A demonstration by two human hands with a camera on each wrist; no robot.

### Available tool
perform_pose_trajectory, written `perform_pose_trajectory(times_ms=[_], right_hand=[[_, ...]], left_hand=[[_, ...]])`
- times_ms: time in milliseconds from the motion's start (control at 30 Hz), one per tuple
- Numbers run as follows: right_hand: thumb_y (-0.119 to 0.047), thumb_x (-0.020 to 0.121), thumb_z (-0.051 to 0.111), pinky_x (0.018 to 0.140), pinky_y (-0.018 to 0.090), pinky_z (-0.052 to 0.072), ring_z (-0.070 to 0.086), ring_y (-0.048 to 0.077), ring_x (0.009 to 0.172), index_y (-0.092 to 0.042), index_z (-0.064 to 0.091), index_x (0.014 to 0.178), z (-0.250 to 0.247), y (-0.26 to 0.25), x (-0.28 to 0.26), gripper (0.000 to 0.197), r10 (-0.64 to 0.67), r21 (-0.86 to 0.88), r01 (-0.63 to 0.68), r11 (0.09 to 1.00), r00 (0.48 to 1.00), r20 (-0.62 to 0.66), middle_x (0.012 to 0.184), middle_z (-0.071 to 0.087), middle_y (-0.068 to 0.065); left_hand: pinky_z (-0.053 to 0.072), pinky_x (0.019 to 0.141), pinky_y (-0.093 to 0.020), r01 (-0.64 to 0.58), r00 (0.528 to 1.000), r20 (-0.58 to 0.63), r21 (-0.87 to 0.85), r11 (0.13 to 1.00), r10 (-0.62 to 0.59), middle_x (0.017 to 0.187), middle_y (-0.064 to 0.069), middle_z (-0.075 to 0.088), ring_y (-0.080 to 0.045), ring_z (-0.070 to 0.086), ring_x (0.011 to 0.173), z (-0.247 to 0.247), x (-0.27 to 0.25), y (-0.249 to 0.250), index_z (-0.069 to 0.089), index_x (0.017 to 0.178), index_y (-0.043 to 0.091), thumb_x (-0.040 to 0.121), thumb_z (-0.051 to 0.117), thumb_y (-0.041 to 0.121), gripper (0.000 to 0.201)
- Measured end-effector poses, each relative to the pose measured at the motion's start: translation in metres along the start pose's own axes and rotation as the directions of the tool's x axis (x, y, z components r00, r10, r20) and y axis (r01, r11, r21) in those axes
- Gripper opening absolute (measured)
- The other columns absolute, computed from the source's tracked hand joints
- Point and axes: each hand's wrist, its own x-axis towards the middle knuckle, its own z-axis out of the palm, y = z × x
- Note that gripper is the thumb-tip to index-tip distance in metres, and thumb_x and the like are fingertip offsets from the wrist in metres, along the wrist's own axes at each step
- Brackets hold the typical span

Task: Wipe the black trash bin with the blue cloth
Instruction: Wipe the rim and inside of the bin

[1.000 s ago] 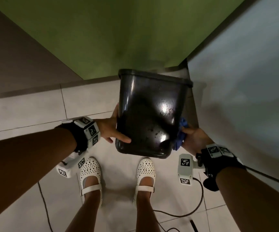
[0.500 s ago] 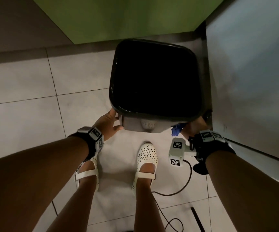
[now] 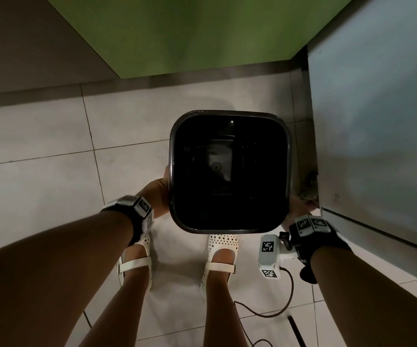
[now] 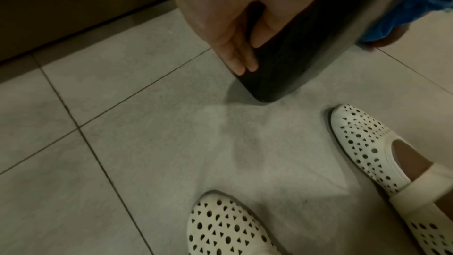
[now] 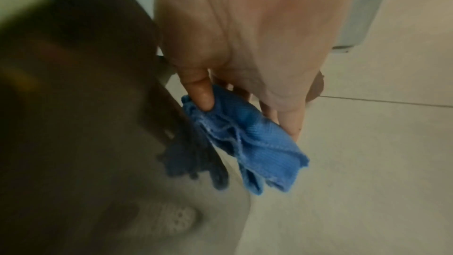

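Note:
The black trash bin [image 3: 230,229] stands upright between my hands, its open mouth facing up at me. In the left wrist view its bottom corner [image 4: 264,96] is at the tiled floor. My left hand [image 4: 250,56] lies against the bin's left side, fingers [image 4: 240,63] straight down the wall and thumb on the near face. My right hand [image 5: 245,119] is at the bin's right side and pinches the crumpled blue cloth [image 5: 257,148] between thumb and fingers, close beside the bin wall [image 5: 85,84]. From the head view the cloth is hidden under the bin's rim.
A green wall [image 3: 202,33] rises behind the bin and a pale cabinet side [image 3: 377,121] stands close on the right. My feet in white perforated shoes [image 3: 221,249] are just in front of the bin. A dark cable [image 3: 277,314] trails over the floor tiles.
The bin was turned from tilted with its side towards me to mouth-up, then lowered away from me to the floor. Both hands followed down along its sides.

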Motion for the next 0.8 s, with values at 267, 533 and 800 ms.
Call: perform_pose_trajectory(times_ms=[267,533,800], right_hand=[[-0.005,0.091,0.037,0.044,0.020,0.043,0.052,0.008,0.055,-0.016,0.055,0.113,0.002,-0.062,-0.007,0.031,-0.641,-0.126,0.639,0.759,0.767,0.030,0.065,0.056,-0.012],[-0.017,0.076,0.040,0.095,0.046,0.040,0.044,0.034,0.118,-0.018,0.035,0.138,0.116,-0.086,-0.044,0.062,-0.529,-0.565,0.752,-0.341,0.343,0.776,0.142,0.041,0.006],[-0.044,0.082,0.053,0.105,0.050,0.021,0.018,0.035,0.134,-0.031,0.008,0.146,0.140,-0.064,-0.030,0.079,-0.337,-0.614,0.532,-0.583,0.529,0.778,0.155,0.009,0.003]], left_hand=[[0.043,0.099,-0.034,-0.490,0.833,-0.253,0.079,0.868,0.492,0.114,-0.009,0.067,-0.025,0.060,0.110,-0.022,0.004,0.066,0.066,0.105,0.018,0.097,0.033,0.038,0.039],[0.034,0.091,-0.020,-0.510,0.850,-0.132,0.034,0.859,0.510,0.120,-0.014,0.063,-0.022,0.056,0.111,0.006,-0.014,0.105,0.067,0.110,0.013,0.099,0.015,0.046,0.063],[0.034,0.082,-0.026,-0.478,0.832,-0.323,-0.002,0.879,0.451,0.097,-0.011,0.058,-0.023,0.052,0.091,0.011,-0.010,0.103,0.064,0.099,0.005,0.099,0.019,0.047,0.062]])
